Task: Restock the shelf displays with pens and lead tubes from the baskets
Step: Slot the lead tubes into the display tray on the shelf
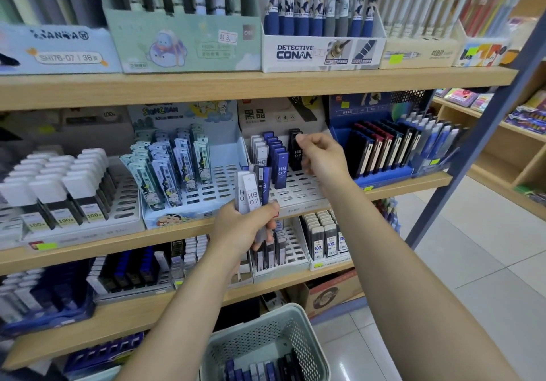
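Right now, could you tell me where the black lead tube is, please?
In the head view, the black lead tube is pinched by the right hand at the slotted white display tray, right of the blue tubes.

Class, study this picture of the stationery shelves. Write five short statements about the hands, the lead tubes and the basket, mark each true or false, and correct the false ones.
1. The right hand pinches a black lead tube marked HB 0.7 at the white slotted display tray. True.
2. The left hand is empty. False: it grips a bunch of white and blue lead tubes.
3. The pale green perforated plastic basket stands on the top shelf. False: it sits low, below the arms.
4. The basket holds more tubes. True.
5. Every slot in the white tray is filled. False: many slots are open.
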{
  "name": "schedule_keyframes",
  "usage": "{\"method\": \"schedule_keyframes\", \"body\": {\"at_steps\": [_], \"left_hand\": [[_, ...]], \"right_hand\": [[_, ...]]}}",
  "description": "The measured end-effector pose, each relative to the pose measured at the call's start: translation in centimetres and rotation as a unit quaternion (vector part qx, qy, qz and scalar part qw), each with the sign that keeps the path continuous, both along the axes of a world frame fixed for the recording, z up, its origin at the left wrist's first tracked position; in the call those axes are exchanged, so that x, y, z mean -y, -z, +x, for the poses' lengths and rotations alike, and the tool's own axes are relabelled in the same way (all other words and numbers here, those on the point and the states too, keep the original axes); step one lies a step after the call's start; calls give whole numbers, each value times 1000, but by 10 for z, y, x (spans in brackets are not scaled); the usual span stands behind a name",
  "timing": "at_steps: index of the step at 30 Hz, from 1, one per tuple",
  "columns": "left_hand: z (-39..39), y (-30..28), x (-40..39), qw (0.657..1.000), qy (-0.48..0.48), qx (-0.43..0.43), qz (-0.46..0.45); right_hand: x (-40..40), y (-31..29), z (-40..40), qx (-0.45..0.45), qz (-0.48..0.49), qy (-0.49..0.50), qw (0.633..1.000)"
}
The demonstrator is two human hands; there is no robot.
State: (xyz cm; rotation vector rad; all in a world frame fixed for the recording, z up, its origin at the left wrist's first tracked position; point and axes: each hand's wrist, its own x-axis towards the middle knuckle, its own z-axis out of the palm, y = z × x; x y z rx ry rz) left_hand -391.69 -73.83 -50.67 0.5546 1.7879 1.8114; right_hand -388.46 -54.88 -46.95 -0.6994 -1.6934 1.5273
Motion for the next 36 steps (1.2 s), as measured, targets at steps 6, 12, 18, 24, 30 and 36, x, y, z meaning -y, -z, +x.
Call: {"method": "schedule_keyframes", "body": {"at_steps": [6, 12, 18, 24, 30, 36], "left_hand": [[2, -2, 1, 1000, 9, 4, 5], [11, -6, 1, 997, 77, 20, 16], [16, -8, 1, 992, 114, 47, 13], [20, -8, 1, 986, 146, 82, 27], [21, -8, 3, 994, 105, 12, 11], [18, -8, 7, 989, 150, 9, 5]], "right_hand": [[12, -4, 10, -25, -16, 45, 999], [50, -20, 45, 7, 68, -141, 988], [52, -16, 53, 27, 84, -253, 963], [48, -2, 56, -1, 23, -214, 977], [51, 2, 58, 43, 16, -221, 974], [55, -1, 61, 35, 10, -215, 976]]}}
